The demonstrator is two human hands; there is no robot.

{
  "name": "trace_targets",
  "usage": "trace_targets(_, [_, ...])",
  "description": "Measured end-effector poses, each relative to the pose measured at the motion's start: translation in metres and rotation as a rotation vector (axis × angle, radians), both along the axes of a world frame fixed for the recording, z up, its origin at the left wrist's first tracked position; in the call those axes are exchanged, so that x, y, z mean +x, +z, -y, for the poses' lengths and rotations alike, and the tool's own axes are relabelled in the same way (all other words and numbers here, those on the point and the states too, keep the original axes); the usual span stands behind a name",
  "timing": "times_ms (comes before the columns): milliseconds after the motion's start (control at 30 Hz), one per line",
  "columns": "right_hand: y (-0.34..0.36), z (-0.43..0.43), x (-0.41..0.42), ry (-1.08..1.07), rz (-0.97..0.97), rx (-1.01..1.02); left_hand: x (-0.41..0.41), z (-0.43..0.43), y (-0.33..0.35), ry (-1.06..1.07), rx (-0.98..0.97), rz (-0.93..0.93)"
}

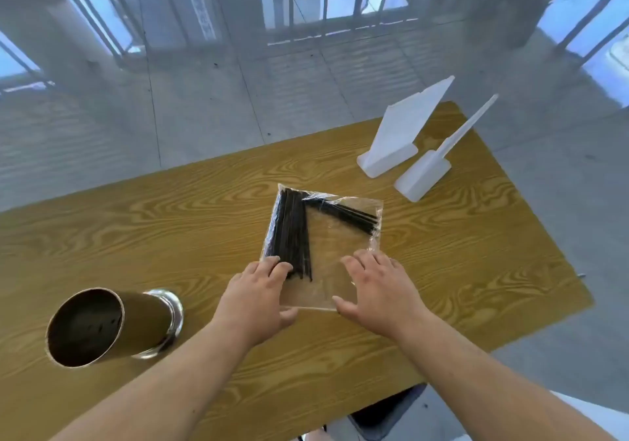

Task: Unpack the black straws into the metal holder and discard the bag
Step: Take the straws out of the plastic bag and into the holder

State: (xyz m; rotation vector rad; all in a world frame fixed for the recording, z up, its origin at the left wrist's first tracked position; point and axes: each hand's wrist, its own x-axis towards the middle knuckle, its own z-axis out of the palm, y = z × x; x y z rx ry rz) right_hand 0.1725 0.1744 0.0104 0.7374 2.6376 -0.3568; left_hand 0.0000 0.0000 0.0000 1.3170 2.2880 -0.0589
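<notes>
A clear plastic bag (335, 246) lies flat at the middle of the wooden table (170, 222). Inside it are black straws (292, 233), one bundle along the left side and a few fanned toward the upper right. My left hand (258, 301) grips the bag's near left corner, fingers over the straw ends and thumb at the near edge. My right hand (374, 291) rests spread on the bag's near right part, thumb at the near edge. The metal holder (109, 325) stands at the left, its dark inside showing no straws.
Two white plastic pieces stand at the table's far right: a wedge-shaped stand (398, 137) and a scoop-like piece with a long handle (432, 171). The table's right edge drops to a grey tiled floor. A railing runs beyond the table.
</notes>
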Motion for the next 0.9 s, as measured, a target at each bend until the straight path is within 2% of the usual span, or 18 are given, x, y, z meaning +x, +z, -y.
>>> trace_targets(133, [-0.024, 0.004, 0.006, 0.049, 0.066, -0.021, 0.002, 0.002, -0.02, -0.01, -0.061, 0.013])
trace_targets(367, [-0.049, 0.002, 0.013, 0.094, 0.09, -0.02, 0.002, 0.003, -0.039, -0.143, -0.135, -0.13])
trace_targets(600, [-0.044, -0.006, 0.009, 0.041, -0.077, -0.024, 0.003, -0.002, -0.038, -0.187, -0.141, -0.197])
trace_targets(900, [0.013, -0.029, -0.026, -0.091, -0.292, -0.199, -0.002, -0.023, 0.01, 0.019, -0.026, -0.094])
